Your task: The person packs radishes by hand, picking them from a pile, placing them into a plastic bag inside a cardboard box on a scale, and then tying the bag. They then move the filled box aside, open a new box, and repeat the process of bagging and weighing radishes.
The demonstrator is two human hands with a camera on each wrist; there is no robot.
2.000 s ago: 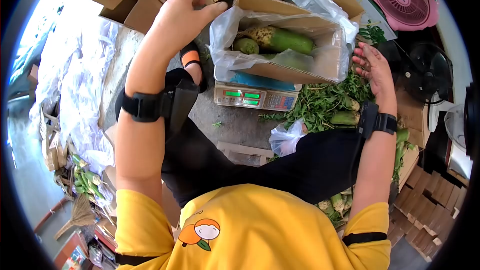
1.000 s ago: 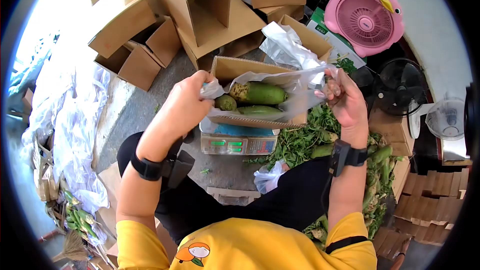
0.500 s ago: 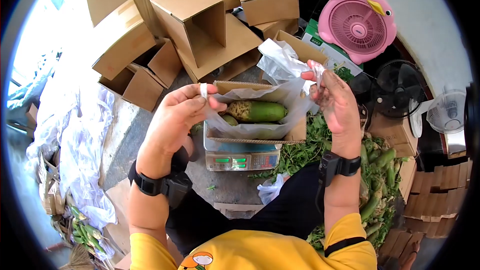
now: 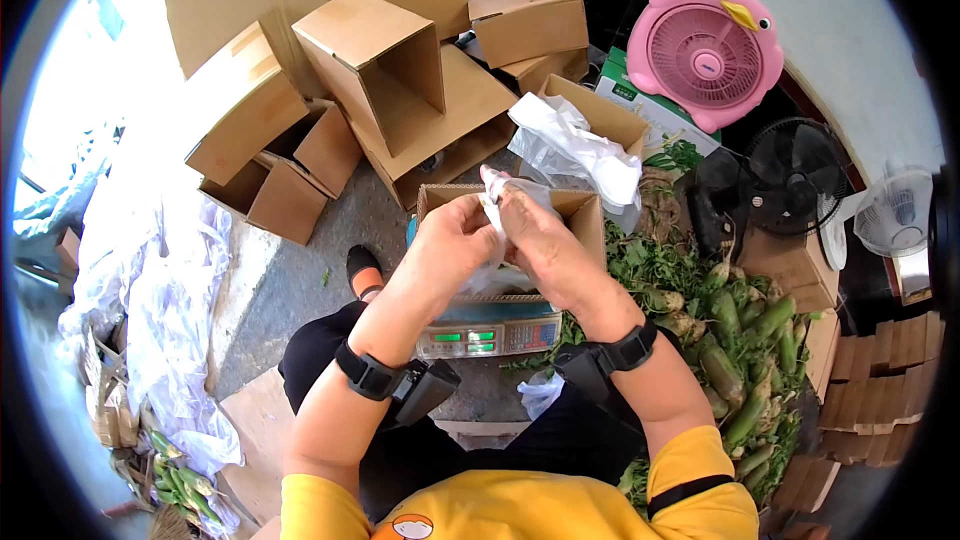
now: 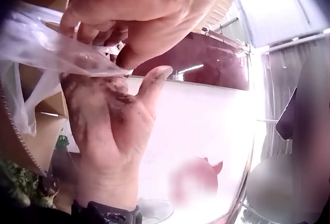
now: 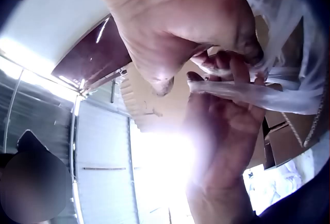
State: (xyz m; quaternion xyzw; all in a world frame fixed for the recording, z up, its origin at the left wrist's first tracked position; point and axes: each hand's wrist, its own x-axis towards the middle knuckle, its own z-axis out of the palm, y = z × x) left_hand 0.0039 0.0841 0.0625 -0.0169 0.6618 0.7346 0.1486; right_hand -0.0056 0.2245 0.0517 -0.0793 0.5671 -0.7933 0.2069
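My left hand (image 4: 455, 248) and right hand (image 4: 548, 242) meet close over the cardboard box (image 4: 590, 225). They grip gathered ends of the clear plastic bag (image 4: 490, 278) lining it. Beneath the box stands a digital scale (image 4: 490, 338) with lit green digits. In the left wrist view, the plastic bag (image 5: 46, 43) stretches in a twisted band to the fingers, and my right hand (image 5: 111, 126) has its thumb raised. In the right wrist view, a strip of the bag runs across my left hand (image 6: 224, 126). The large green radishes inside the box are hidden.
Several cardboard boxes (image 4: 400, 80) stand beyond the scale. Another box holds crumpled plastic (image 4: 585, 150). Leafy green radishes (image 4: 730, 370) are heaped at right, near a pink fan (image 4: 705, 60) and a black fan (image 4: 798, 175). Plastic sheeting (image 4: 180, 300) lies at left.
My hands reached out to the box's sides, took hold of the plastic bag's edges, lifted them, and have now come together over the middle. The radishes have gone from view.
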